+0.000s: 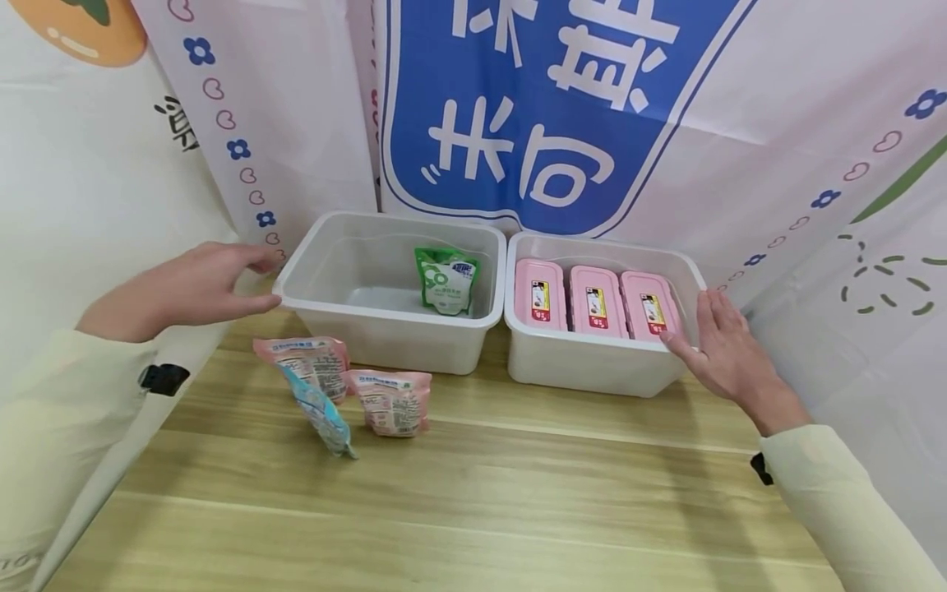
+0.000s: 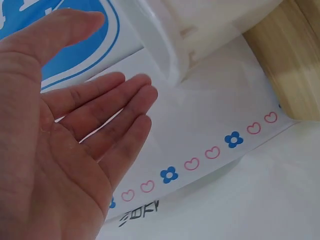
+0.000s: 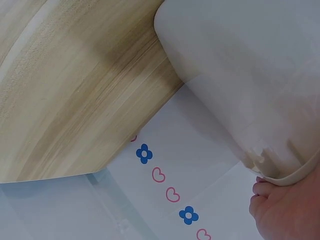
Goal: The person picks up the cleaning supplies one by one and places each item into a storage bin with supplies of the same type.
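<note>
The left hand (image 1: 196, 284), thumb and fingers loosely extended and holding nothing, hovers just beside the outer end of the left bin (image 1: 403, 341). The right hand (image 1: 728, 353) touches the rim at the outer end of the right bin (image 1: 584, 363), fingers fairly straight, thumb reaching over the front corner; how firmly it presses cannot be told. Both bins stand side by side on the surface (image 1: 503, 501): a green pouch (image 1: 447, 284) sits in the left, three pink boxes (image 1: 598, 300) in the right. Two pink pouches (image 1: 392, 404) and a tilted blue pouch (image 1: 320, 409) stand before the left bin.
</note>
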A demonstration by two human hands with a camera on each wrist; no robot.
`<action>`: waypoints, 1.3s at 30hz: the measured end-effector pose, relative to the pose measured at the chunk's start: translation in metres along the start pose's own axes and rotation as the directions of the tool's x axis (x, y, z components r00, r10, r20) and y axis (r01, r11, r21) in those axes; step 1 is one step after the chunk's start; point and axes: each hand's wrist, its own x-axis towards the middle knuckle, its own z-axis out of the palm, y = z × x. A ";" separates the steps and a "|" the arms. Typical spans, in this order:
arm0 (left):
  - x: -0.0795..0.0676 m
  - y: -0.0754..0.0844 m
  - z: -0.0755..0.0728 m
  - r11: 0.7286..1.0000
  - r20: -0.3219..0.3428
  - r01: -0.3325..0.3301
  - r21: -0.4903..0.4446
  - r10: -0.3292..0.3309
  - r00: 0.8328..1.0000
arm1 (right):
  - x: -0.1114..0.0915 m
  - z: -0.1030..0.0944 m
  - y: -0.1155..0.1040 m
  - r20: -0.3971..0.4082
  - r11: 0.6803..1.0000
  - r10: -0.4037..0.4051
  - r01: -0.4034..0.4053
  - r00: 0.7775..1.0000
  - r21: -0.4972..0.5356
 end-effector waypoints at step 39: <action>-0.026 0.015 0.028 0.993 0.040 -0.086 -0.079 0.089 0.995 | -0.001 -0.001 -0.002 0.002 1.000 0.000 0.000 1.000 0.011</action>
